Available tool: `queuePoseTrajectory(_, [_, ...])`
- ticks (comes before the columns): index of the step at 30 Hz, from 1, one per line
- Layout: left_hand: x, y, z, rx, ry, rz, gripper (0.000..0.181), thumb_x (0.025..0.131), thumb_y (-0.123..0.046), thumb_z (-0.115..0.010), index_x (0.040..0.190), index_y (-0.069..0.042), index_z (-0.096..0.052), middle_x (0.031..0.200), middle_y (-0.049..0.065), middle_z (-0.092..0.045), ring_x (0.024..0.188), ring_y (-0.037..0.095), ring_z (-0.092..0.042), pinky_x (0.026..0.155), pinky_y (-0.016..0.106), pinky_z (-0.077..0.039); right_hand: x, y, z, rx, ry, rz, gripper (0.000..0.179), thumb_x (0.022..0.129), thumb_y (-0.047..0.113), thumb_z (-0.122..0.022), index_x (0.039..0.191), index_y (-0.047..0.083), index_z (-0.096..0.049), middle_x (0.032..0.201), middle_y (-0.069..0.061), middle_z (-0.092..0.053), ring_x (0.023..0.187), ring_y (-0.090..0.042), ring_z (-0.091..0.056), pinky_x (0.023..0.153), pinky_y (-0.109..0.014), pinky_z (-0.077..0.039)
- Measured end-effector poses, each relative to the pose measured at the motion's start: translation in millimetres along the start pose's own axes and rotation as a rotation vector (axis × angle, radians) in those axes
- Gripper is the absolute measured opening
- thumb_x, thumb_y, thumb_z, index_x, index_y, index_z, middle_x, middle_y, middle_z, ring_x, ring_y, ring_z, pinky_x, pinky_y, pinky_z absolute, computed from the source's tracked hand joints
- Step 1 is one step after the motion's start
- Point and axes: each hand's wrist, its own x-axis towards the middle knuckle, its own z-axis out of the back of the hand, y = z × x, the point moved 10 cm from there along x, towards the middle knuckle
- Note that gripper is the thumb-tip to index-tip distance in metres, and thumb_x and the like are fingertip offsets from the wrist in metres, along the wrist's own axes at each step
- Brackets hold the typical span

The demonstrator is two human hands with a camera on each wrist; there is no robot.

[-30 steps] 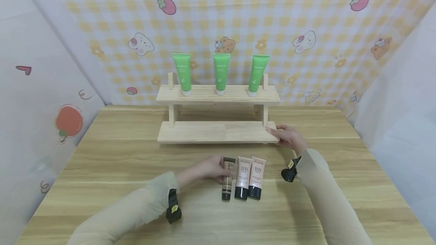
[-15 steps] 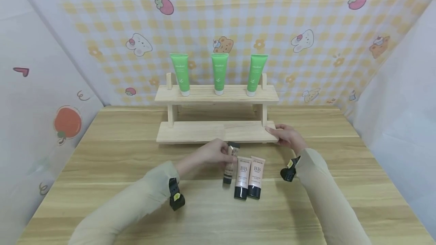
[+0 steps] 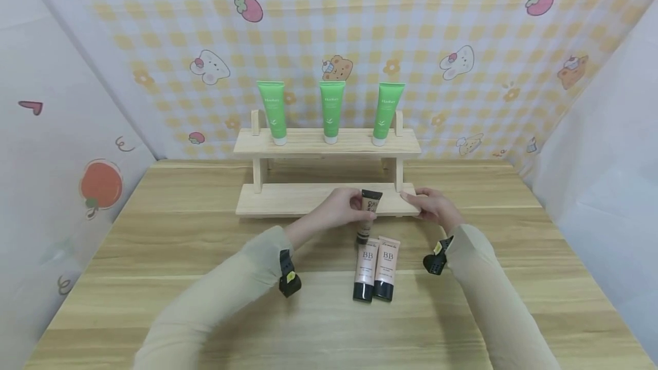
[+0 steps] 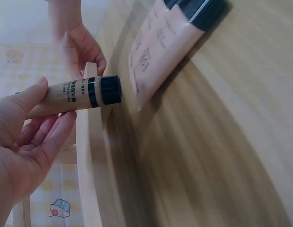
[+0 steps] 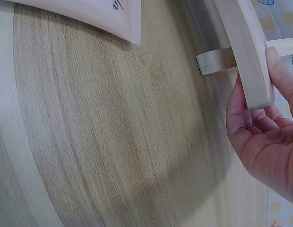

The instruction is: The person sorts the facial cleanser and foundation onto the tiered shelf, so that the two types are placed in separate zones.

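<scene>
My left hand (image 3: pixel 339 208) pinches a small tan cosmetic tube (image 3: pixel 366 222) with black ends between thumb and fingers. In the left wrist view the black cap of this tan tube (image 4: pixel 75 96) points away from the palm, above the tabletop. From the head, the tube overlaps the front of the lower shelf board (image 3: pixel 303 198). My right hand (image 3: pixel 433 205) grips the right end of that board, thumb on top and fingers beneath, as the shelf end (image 5: pixel 253 80) shows. Two pink BB cream tubes (image 3: pixel 365 270) with black caps lie side by side on the table, just below the held tube.
Three green tubes (image 3: pixel 331 110) stand on their white caps along the upper shelf (image 3: pixel 303 140) of the two-tier wooden rack. Behind it hangs a checked cloth (image 3: pixel 288 33). White sheeting (image 3: pixel 46 147) borders the wooden table (image 3: pixel 169 256).
My left hand has lifted the tan tube off the table beside the pink tubes and carried it forward and right to the lower shelf. My right hand keeps its hold on the shelf end.
</scene>
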Motion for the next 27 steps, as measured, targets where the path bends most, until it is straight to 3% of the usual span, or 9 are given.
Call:
queuePoseTrajectory(10, [29.0, -15.0, 15.6, 0.025, -0.130, -0.022, 0.038, 0.077, -0.033, -0.073, 0.098, -0.004, -0.060, 0.090, 0.004, -0.063, 0.082, 0.014, -0.058, 0.069, 0.019, -0.050, -0.6, 0, 0, -0.018, 0.005, 0.000, 0.067, 0.090, 0.030, -0.056, 0.138, -0.005, -0.024, 0.084, 0.003, -0.054, 0.072, -0.004, -0.056, 0.070, -0.016, -0.051])
queuePoseTrajectory(18, [46.9, -19.4, 16.5, -0.038, -0.178, -0.017, 0.032, 0.078, -0.030, -0.072, 0.098, -0.008, -0.060, 0.091, 0.003, -0.063, 0.083, 0.012, -0.059, 0.069, 0.018, -0.050, -0.4, 0, -2, -0.025, 0.015, 0.006, 0.067, 0.091, 0.030, -0.055, 0.138, -0.006, -0.025, 0.085, 0.003, -0.055, 0.073, -0.004, -0.057, 0.072, -0.017, -0.052])
queuePoseTrajectory(27, [58.8, -25.6, 16.1, -0.051, -0.235, -0.080, 0.031, 0.079, -0.028, -0.071, 0.100, -0.009, -0.059, 0.092, 0.002, -0.060, 0.081, 0.011, -0.056, 0.068, 0.016, -0.048, -0.5, 0, 1, -0.006, 0.000, -0.002, 0.067, 0.089, 0.031, -0.058, 0.137, -0.005, -0.027, 0.084, 0.003, -0.055, 0.073, -0.004, -0.057, 0.071, -0.017, -0.051])
